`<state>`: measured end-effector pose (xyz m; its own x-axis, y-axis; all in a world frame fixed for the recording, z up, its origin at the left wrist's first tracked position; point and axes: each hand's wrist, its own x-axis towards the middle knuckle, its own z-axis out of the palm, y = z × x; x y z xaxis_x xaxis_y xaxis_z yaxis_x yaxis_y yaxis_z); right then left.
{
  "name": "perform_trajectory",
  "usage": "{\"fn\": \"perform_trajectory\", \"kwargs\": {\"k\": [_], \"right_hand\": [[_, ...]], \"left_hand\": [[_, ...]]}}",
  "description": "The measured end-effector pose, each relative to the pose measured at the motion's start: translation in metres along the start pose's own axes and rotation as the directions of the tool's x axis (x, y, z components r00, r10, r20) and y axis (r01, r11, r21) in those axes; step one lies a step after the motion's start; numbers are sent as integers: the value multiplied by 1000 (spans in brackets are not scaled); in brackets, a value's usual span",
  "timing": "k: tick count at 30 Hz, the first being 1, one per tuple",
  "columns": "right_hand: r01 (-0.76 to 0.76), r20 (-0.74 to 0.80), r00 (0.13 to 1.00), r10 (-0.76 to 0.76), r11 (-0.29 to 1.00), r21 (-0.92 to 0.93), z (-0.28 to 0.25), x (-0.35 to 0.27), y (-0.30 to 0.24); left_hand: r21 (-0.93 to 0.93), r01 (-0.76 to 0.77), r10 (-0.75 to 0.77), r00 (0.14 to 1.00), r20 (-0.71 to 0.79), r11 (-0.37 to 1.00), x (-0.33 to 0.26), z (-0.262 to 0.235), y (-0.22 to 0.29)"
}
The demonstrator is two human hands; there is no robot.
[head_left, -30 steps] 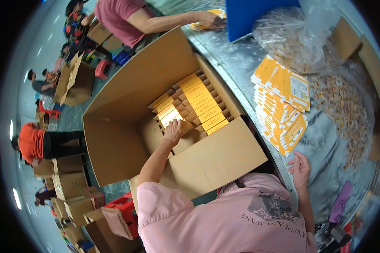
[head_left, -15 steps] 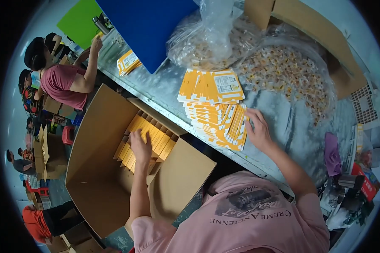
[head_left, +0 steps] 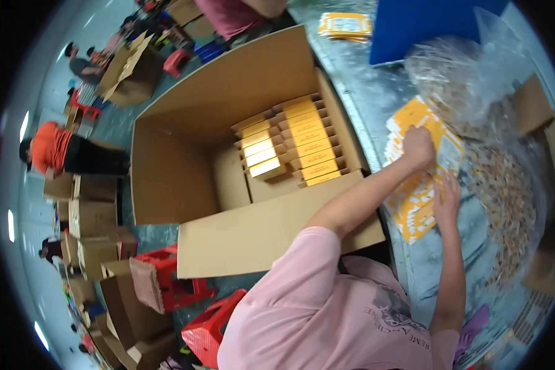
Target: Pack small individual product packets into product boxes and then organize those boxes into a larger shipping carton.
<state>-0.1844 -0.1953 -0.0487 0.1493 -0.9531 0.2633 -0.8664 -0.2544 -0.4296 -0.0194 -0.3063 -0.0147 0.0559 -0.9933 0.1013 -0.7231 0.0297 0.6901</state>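
My left hand (head_left: 418,148) reaches across to the table, its fingers curled down on a spread of flat yellow cartons (head_left: 416,219). Just what its fingertips pinch is partly hidden under the hand. Close by, my right hand (head_left: 448,196) lies along the right edge of the same cartons, fingers stretched and touching them. To the left, a large open cardboard box (head_left: 228,80) holds two rows of made-up yellow boxes (head_left: 312,139) set between brown cardboard dividers. The shorter row (head_left: 262,151) leaves bare cardboard showing at the box's near end.
Clear plastic bags (head_left: 447,77) and many small wrapped pieces (head_left: 502,209) lie right of the cartons. A blue board (head_left: 425,28) and another carton stack (head_left: 345,24) sit farther along the table. Red stools (head_left: 176,277) stand below left; a person in orange (head_left: 55,148) is at far left.
My left hand has left the open box and come over to the flat cartons on the table. My right hand stays beside them. The view has swung left, showing more of the box.
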Motion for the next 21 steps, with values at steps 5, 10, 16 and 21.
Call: {"fn": "perform_trajectory", "kwargs": {"k": [5,10,16,21], "right_hand": [[10,55,998,-8,1000,-30,1,5,-2],[-40,33,999,41,999,-37,1,3,2],[-41,-186,977,104,949,312,12,-4,15],[-6,-245,966,88,948,317,12,-16,-9]], "left_hand": [[-105,162,-158,986,46,981,9,4,-4],[81,23,-38,983,178,996,5,5,17],[-171,53,-63,997,-54,984,18,44,-5],[-223,-84,89,996,13,971,7,3,-27]]}}
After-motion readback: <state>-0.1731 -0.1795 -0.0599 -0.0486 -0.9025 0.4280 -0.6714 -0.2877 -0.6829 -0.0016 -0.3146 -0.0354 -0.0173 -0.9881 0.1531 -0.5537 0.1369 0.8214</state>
